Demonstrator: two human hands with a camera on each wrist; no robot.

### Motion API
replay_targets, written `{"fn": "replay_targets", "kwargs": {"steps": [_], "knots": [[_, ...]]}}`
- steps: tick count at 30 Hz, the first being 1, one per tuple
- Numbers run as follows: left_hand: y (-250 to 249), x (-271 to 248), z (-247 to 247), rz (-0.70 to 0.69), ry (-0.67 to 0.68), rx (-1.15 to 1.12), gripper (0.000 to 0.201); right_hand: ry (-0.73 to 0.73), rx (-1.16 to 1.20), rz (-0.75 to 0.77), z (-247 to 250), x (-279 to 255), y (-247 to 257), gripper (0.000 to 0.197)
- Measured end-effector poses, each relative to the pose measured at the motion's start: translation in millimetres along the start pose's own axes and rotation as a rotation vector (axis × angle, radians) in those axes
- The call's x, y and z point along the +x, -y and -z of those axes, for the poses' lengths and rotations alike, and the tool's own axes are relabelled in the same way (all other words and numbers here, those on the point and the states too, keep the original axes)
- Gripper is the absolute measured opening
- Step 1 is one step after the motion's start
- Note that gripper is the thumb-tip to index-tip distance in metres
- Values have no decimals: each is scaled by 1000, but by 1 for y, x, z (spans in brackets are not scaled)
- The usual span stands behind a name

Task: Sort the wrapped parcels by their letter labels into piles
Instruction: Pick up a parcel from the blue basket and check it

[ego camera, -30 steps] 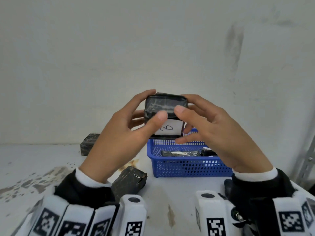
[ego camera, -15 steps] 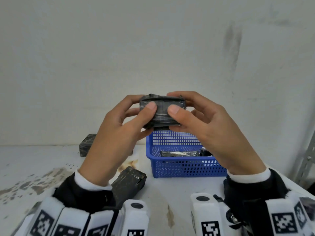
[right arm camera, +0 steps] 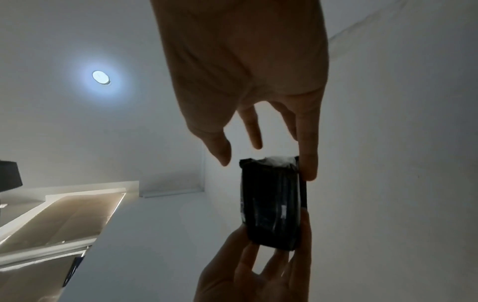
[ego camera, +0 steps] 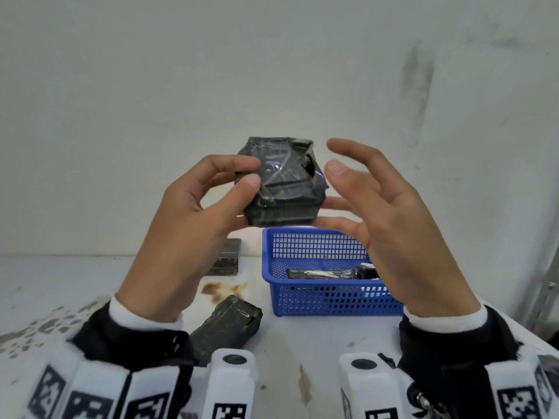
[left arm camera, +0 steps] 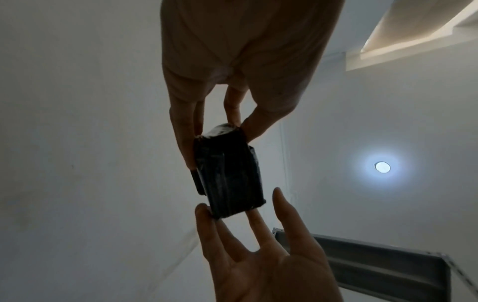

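A white, stained table (ego camera: 302, 352) is seen carrying a blue mesh basket (ego camera: 317, 300) at the right — with one black wrapped parcel (ego camera: 230, 328) near the front and another (ego camera: 227, 258) farther back at the wall.

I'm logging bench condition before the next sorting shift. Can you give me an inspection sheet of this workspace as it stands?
Surface: white table, stained, with a rusty patch and grey flaking on its left.
Job's things: held parcel in black wrap, raised above the blue basket; no letter label faces the head camera. One near parcel and one far parcel lie on the table; more parcels sit in the basket.
Clutter: nothing seen.
Grippers: left hand pinches the held parcel's left edge; right hand spread, lower fingers under or behind the parcel, thumb clear.
Cables: nothing seen.
Surroundings: scuffed white wall; metal shelf upright at right; ceiling lamp.
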State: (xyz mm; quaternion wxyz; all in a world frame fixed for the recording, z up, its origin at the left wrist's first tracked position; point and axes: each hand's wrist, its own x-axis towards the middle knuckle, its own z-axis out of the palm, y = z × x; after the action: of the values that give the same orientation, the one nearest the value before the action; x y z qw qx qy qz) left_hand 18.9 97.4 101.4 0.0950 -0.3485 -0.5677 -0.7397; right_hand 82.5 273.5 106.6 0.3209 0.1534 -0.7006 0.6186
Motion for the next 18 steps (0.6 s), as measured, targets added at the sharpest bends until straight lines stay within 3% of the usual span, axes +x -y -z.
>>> {"fn": "replay_targets", "kwargs": {"steps": [3,12,18], "knots": [[3,0,-2,23,31,-2,25,1,15,-73,-3,1,-5,51],[2,-2,-5,94,7,14,53,55,-141,-34,-6,-2,-3,57],[3,0,-2,79,16,99,55,39,-139,-55,-7,-2,-2,45]]}}
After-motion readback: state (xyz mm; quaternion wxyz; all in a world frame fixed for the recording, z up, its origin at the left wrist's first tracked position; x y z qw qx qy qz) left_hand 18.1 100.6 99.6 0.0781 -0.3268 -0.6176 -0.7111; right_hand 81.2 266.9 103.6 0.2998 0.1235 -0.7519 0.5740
